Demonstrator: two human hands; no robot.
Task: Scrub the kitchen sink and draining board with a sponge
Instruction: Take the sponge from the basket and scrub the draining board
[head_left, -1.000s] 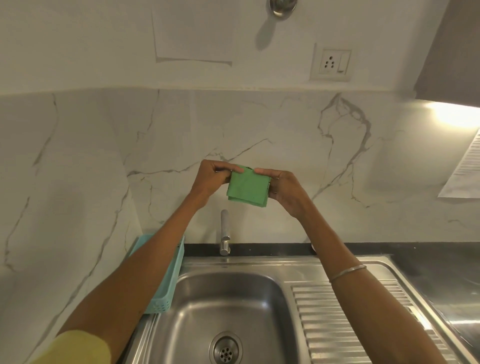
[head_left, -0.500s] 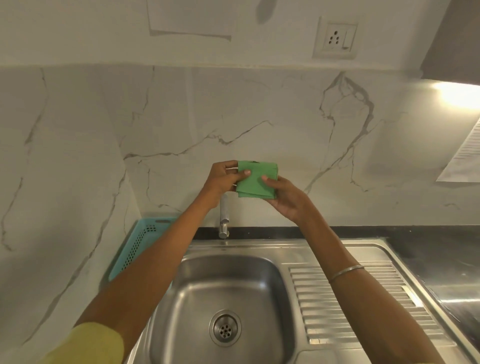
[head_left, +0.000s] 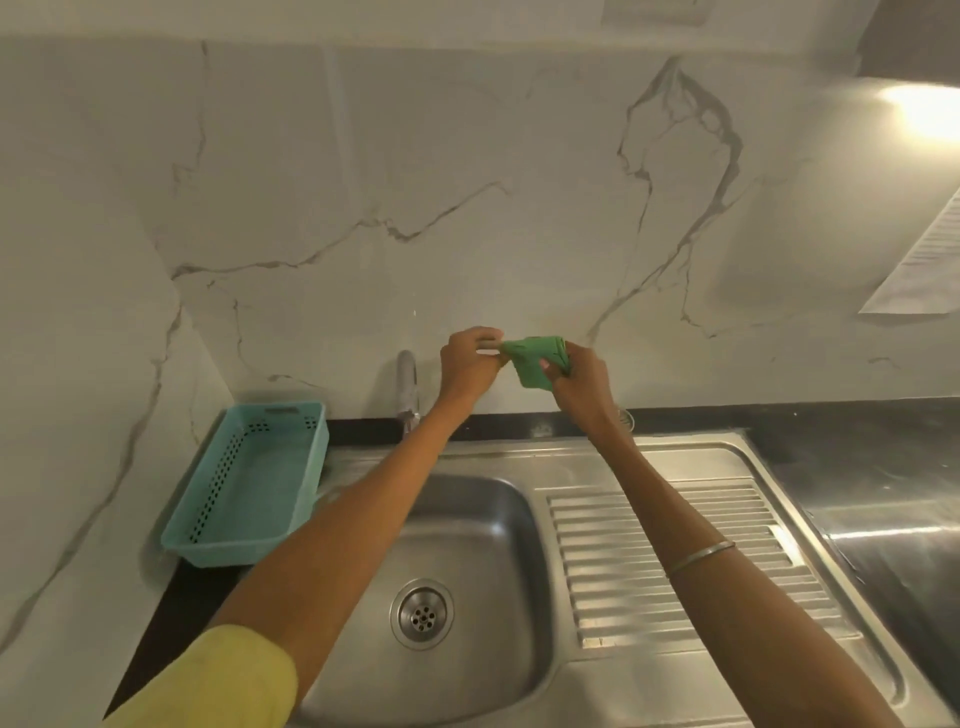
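A folded green sponge (head_left: 537, 361) is held up against the marble wall (head_left: 519, 208), above the steel sink (head_left: 483, 530) and ridged draining board (head_left: 675, 561), pinched by the left hand (head_left: 470, 366) and gripped by the right hand (head_left: 582, 384).

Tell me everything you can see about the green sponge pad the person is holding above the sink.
The green sponge pad is a thin, flat, soft-looking scouring sheet, folded or bunched rather than spread out. It is held up in front of the marble wall, above the back of the sink and to the right of the tap. The left hand pinches its left corner; the right hand grips its right side, with the thumb across its face. Only the hands touch it. Whether it is wet cannot be told.
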